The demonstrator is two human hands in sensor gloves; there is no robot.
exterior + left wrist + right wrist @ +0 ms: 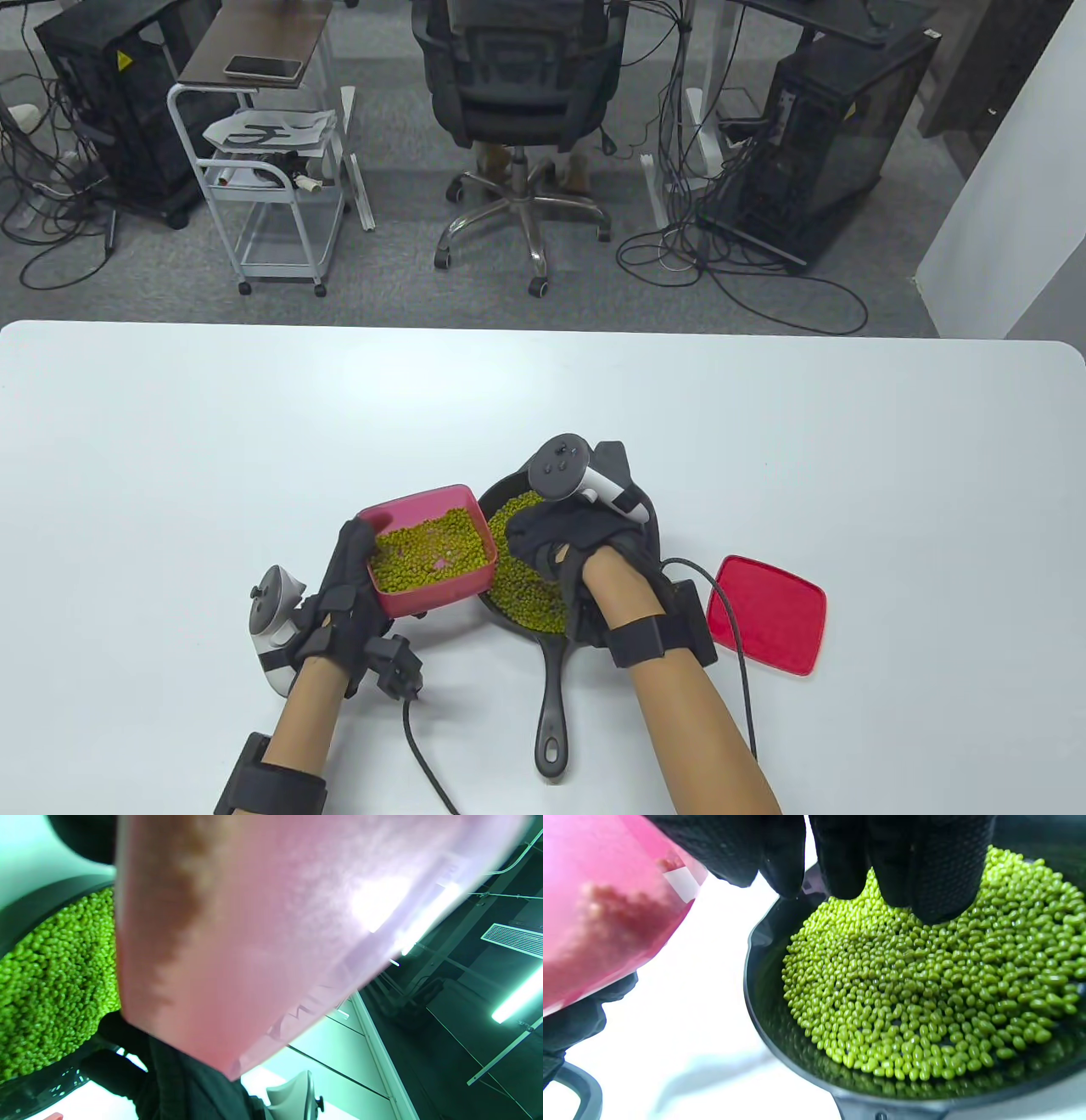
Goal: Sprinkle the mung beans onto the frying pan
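Note:
A black cast-iron frying pan (551,705) lies near the table's front, handle toward me, with a layer of green mung beans (526,586) in it. My left hand (348,586) grips a pink plastic tub (433,596) of mung beans (428,550) and holds it at the pan's left rim. My right hand (577,543) hovers over the pan. In the right wrist view its fingertips (925,899) hang bunched together and touch the beans (903,993); whether beans are between them is hidden. The tub (598,912) is at the left. The left wrist view shows the tub's underside (254,942) and the pan's beans (51,984).
A red lid (768,611) lies flat on the white table (254,424) just right of the pan. Glove cables (738,645) trail across the table by both wrists. An office chair (517,85) and a cart (271,170) stand beyond the far edge.

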